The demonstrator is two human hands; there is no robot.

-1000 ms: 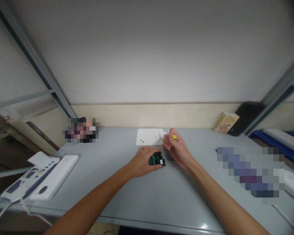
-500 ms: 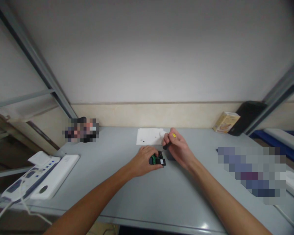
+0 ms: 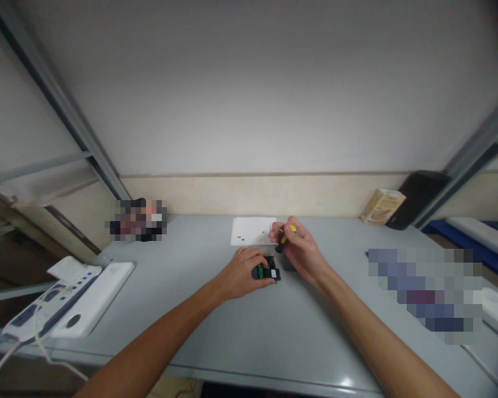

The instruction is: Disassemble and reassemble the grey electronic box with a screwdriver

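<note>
Near the middle of the grey table, my left hand is closed around a small black device with a green circuit board showing. My right hand grips a black and yellow screwdriver, its thin shaft slanting down to the device's upper part. Whether the tip touches a screw is too small to tell. Behind the hands lies a white sheet of paper with a few tiny dark pieces on it. A dark grey object sits partly hidden under my right hand.
On the table's left are a white power strip with cables and a long white case. A yellow box leans by a black object at the back right. Blurred-out items lie at both sides.
The fingers of my right hand have shifted on the screwdriver, and more of its yellow and black handle shows. My left hand and the device have hardly moved.
</note>
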